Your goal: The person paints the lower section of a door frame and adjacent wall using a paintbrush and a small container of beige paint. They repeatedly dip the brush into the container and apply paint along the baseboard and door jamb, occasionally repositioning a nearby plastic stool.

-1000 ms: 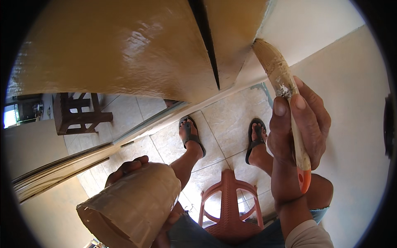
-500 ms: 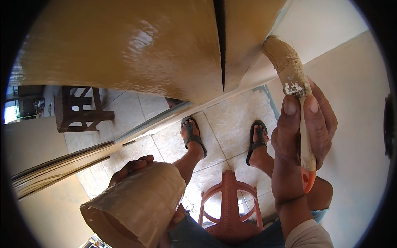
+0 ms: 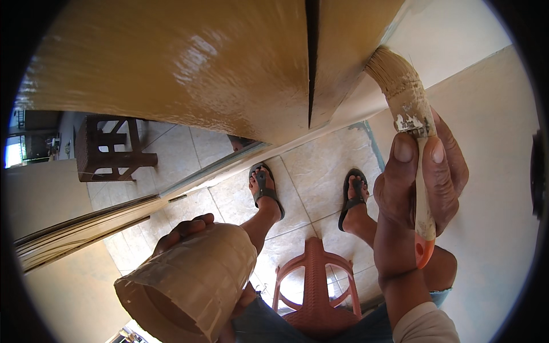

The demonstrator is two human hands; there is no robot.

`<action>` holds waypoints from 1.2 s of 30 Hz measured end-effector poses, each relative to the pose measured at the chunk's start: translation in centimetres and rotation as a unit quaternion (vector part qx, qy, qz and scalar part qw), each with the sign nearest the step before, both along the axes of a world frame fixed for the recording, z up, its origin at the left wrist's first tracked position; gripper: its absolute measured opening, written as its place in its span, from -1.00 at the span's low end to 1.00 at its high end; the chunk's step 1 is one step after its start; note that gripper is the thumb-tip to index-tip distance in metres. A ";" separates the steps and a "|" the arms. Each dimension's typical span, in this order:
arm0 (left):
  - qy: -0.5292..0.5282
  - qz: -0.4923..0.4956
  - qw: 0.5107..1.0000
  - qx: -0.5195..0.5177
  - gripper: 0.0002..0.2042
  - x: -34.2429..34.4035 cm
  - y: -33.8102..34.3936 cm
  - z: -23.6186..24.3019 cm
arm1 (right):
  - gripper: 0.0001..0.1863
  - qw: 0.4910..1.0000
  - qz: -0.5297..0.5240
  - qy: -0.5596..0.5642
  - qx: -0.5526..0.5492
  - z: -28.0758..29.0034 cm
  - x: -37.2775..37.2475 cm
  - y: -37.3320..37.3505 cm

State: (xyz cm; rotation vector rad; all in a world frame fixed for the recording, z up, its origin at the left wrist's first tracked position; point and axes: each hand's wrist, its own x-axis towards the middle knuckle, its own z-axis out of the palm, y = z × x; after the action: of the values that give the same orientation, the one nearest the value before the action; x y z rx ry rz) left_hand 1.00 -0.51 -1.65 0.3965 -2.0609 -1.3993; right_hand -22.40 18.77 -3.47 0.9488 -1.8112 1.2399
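My right hand (image 3: 394,194) is closed around the handle of a paintbrush (image 3: 412,103), thumb and fingers pinching it just below the paint-smeared ferrule. The bristles, coated in beige paint, bend against the edge where a brown door frame (image 3: 343,51) meets the pale wall (image 3: 446,40). The lower end of the handle is orange. At lower left, my left hand (image 3: 182,231) wraps round a paint-smeared beige container (image 3: 200,280), tilted with its wide mouth toward the lower left. Shadow hides whatever is deep inside it.
A glossy brown door panel (image 3: 171,63) fills the top left, with a dark gap beside the frame. A reddish plastic stool (image 3: 313,280) stands on the tiled floor (image 3: 320,166) between my legs. Another dark stool (image 3: 114,148) is beyond the doorway at left.
The brush and right hand have shifted very slightly, with the bristles still pressed at the frame's edge. The view has tilted a little; the container stays in my left hand.
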 end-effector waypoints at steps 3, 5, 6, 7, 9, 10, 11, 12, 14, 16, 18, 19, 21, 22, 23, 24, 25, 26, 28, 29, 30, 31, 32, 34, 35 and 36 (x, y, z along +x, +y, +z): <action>0.004 0.009 0.999 -0.035 0.22 -0.3 0.1 0.0 | -0.54 1.000 0.001 -0.003 0.001 0.4 0.0 0.1; 0.016 0.019 0.999 -0.030 0.24 -0.5 0.3 -0.3 | -0.54 1.000 0.002 0.000 0.003 0.8 -0.1 0.2; 0.014 0.025 0.999 -0.029 0.25 -0.3 0.3 -0.2 | -0.54 1.000 0.006 -0.001 0.002 0.9 0.0 -0.1; 0.003 0.028 0.999 -0.028 0.26 -0.2 0.4 0.1 | -0.54 1.000 0.008 -0.006 0.003 1.0 -0.1 0.0; -0.016 0.028 0.999 -0.029 0.28 0.0 0.4 0.3 | -0.54 1.000 0.011 -0.011 0.004 1.2 0.1 0.1; -0.024 0.027 0.999 -0.031 0.29 0.0 0.4 0.4 | -0.53 1.000 0.010 -0.013 0.005 1.4 0.1 0.1; -0.023 0.009 0.998 -0.049 0.29 0.1 0.1 0.3 | -0.53 1.000 0.009 -0.015 0.005 1.6 0.2 0.3; -0.021 -0.008 0.998 -0.066 0.30 0.1 -0.2 0.2 | -0.53 1.000 0.010 -0.018 0.006 1.7 0.2 0.3; 0.003 -0.056 0.993 -0.103 0.32 -0.1 -0.8 -0.5 | -0.53 1.000 0.007 -0.020 0.012 1.9 0.2 0.6; 0.016 -0.055 0.992 -0.111 0.34 -0.7 0.1 0.5 | -0.53 1.000 0.018 -0.025 0.002 2.0 0.2 -0.1; 0.019 -0.051 0.994 -0.092 0.36 -1.0 0.7 1.0 | -0.52 0.999 0.020 -0.028 0.003 2.2 0.4 0.0; 0.023 -0.054 0.995 -0.085 0.35 -1.1 0.8 0.6 | -0.52 1.000 0.015 -0.026 0.009 2.4 0.3 0.3; 0.026 -0.060 0.995 -0.071 0.34 -1.2 0.8 0.3 | -0.52 0.999 0.015 -0.028 0.010 2.6 0.3 0.6; 0.028 -0.062 0.995 -0.071 0.34 -1.1 0.6 0.2 | -0.52 0.999 0.015 -0.029 0.011 2.6 0.5 0.4; 0.030 -0.064 0.995 -0.073 0.33 -0.9 0.4 0.1 | -0.52 0.999 0.024 -0.039 0.001 2.7 0.5 0.3; 0.032 -0.068 0.995 -0.070 0.33 -1.0 0.5 0.0 | -0.52 0.998 0.030 -0.047 -0.005 2.9 0.5 0.3; 0.034 -0.071 0.995 -0.067 0.33 -1.1 0.6 -0.1 | -0.52 0.999 0.027 -0.045 -0.006 3.0 0.5 0.5; 0.037 -0.076 0.994 -0.063 0.32 -1.2 0.6 -0.2 | -0.53 0.999 0.025 -0.044 -0.005 3.1 0.5 0.7; 0.044 -0.082 0.993 -0.070 0.31 -0.6 0.4 -0.4 | -0.53 0.999 0.023 -0.036 -0.012 3.3 0.8 0.5; 0.046 -0.085 0.993 -0.071 0.31 -0.4 0.2 -0.5 | -0.53 0.999 0.023 -0.033 -0.015 3.4 0.8 0.4; 0.051 -0.085 0.992 -0.071 0.31 -0.2 0.0 -0.7 | -0.53 0.999 0.024 -0.028 -0.019 3.4 0.8 0.2; 0.055 -0.082 0.993 -0.072 0.30 0.0 -0.1 -0.9 | -0.54 0.999 0.022 -0.024 -0.024 3.4 1.0 0.1; 0.064 -0.083 0.993 -0.058 0.29 -0.4 0.2 -1.0 | -0.54 0.999 0.018 -0.021 -0.024 3.5 0.9 0.3; 0.066 -0.080 0.994 -0.031 0.27 -1.3 1.1 0.1 | -0.54 0.999 0.014 -0.014 -0.029 3.5 0.6 0.3; 0.059 -0.077 0.995 -0.025 0.25 -1.1 1.4 0.0 | -0.54 0.999 0.012 -0.012 -0.031 3.6 0.5 0.4; 0.050 -0.073 0.996 -0.021 0.24 -1.1 1.5 0.3 | -0.55 0.999 0.010 -0.007 -0.033 3.6 0.7 0.3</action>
State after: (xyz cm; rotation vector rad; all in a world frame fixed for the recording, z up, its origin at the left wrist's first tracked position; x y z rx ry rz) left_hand -0.11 0.96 -1.30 0.1589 -2.0675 -1.4278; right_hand -21.71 19.11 0.15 0.9251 -1.7639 1.3130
